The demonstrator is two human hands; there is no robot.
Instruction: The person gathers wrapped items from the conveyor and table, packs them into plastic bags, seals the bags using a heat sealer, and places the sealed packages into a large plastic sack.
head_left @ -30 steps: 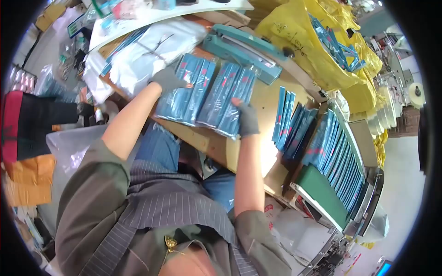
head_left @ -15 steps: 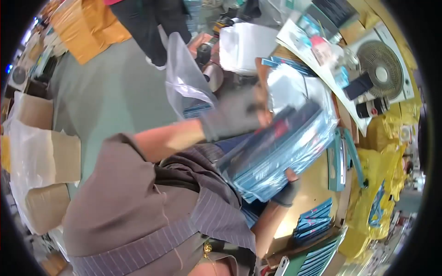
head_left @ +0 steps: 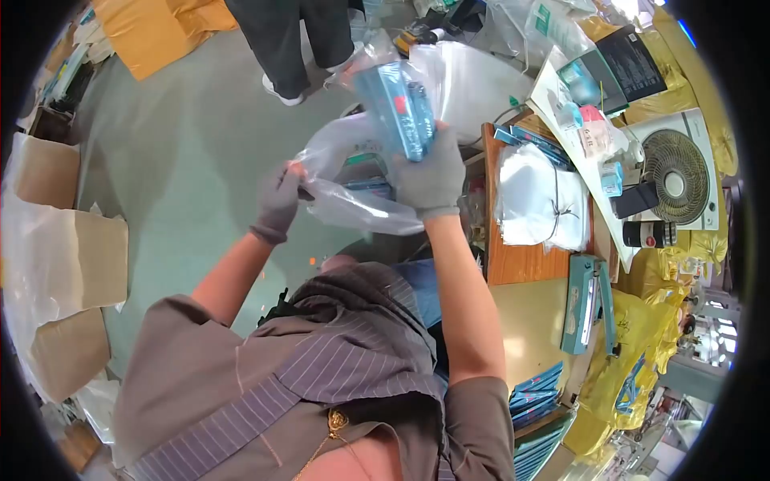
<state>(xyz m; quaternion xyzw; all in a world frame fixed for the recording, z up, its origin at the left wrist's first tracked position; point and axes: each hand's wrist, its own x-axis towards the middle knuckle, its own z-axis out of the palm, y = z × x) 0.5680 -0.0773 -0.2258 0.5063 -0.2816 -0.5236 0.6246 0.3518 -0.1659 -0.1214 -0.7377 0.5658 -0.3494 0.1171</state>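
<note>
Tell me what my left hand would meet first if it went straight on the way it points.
Your left hand would most likely meet the clear plastic bag first, since its fingertips seem to be at the bag's edge; depth is unclear.

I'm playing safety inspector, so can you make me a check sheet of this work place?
Surface: tan table with a shiny bright spot; a brown board lies at its far end.
Job's things: blue packs in clear wrap, held over an open see-through bag; more blue shows inside it.
Clutter: tied stack of clear bags, teal tool, fan, black phone, dark flask.
Hands: left hand has its grip closed on the bag's edge; right hand grips the packs.
Cables: cannot tell for sure.
Surroundings: green floor, cardboard boxes, yellow bags, another person's legs.
</note>
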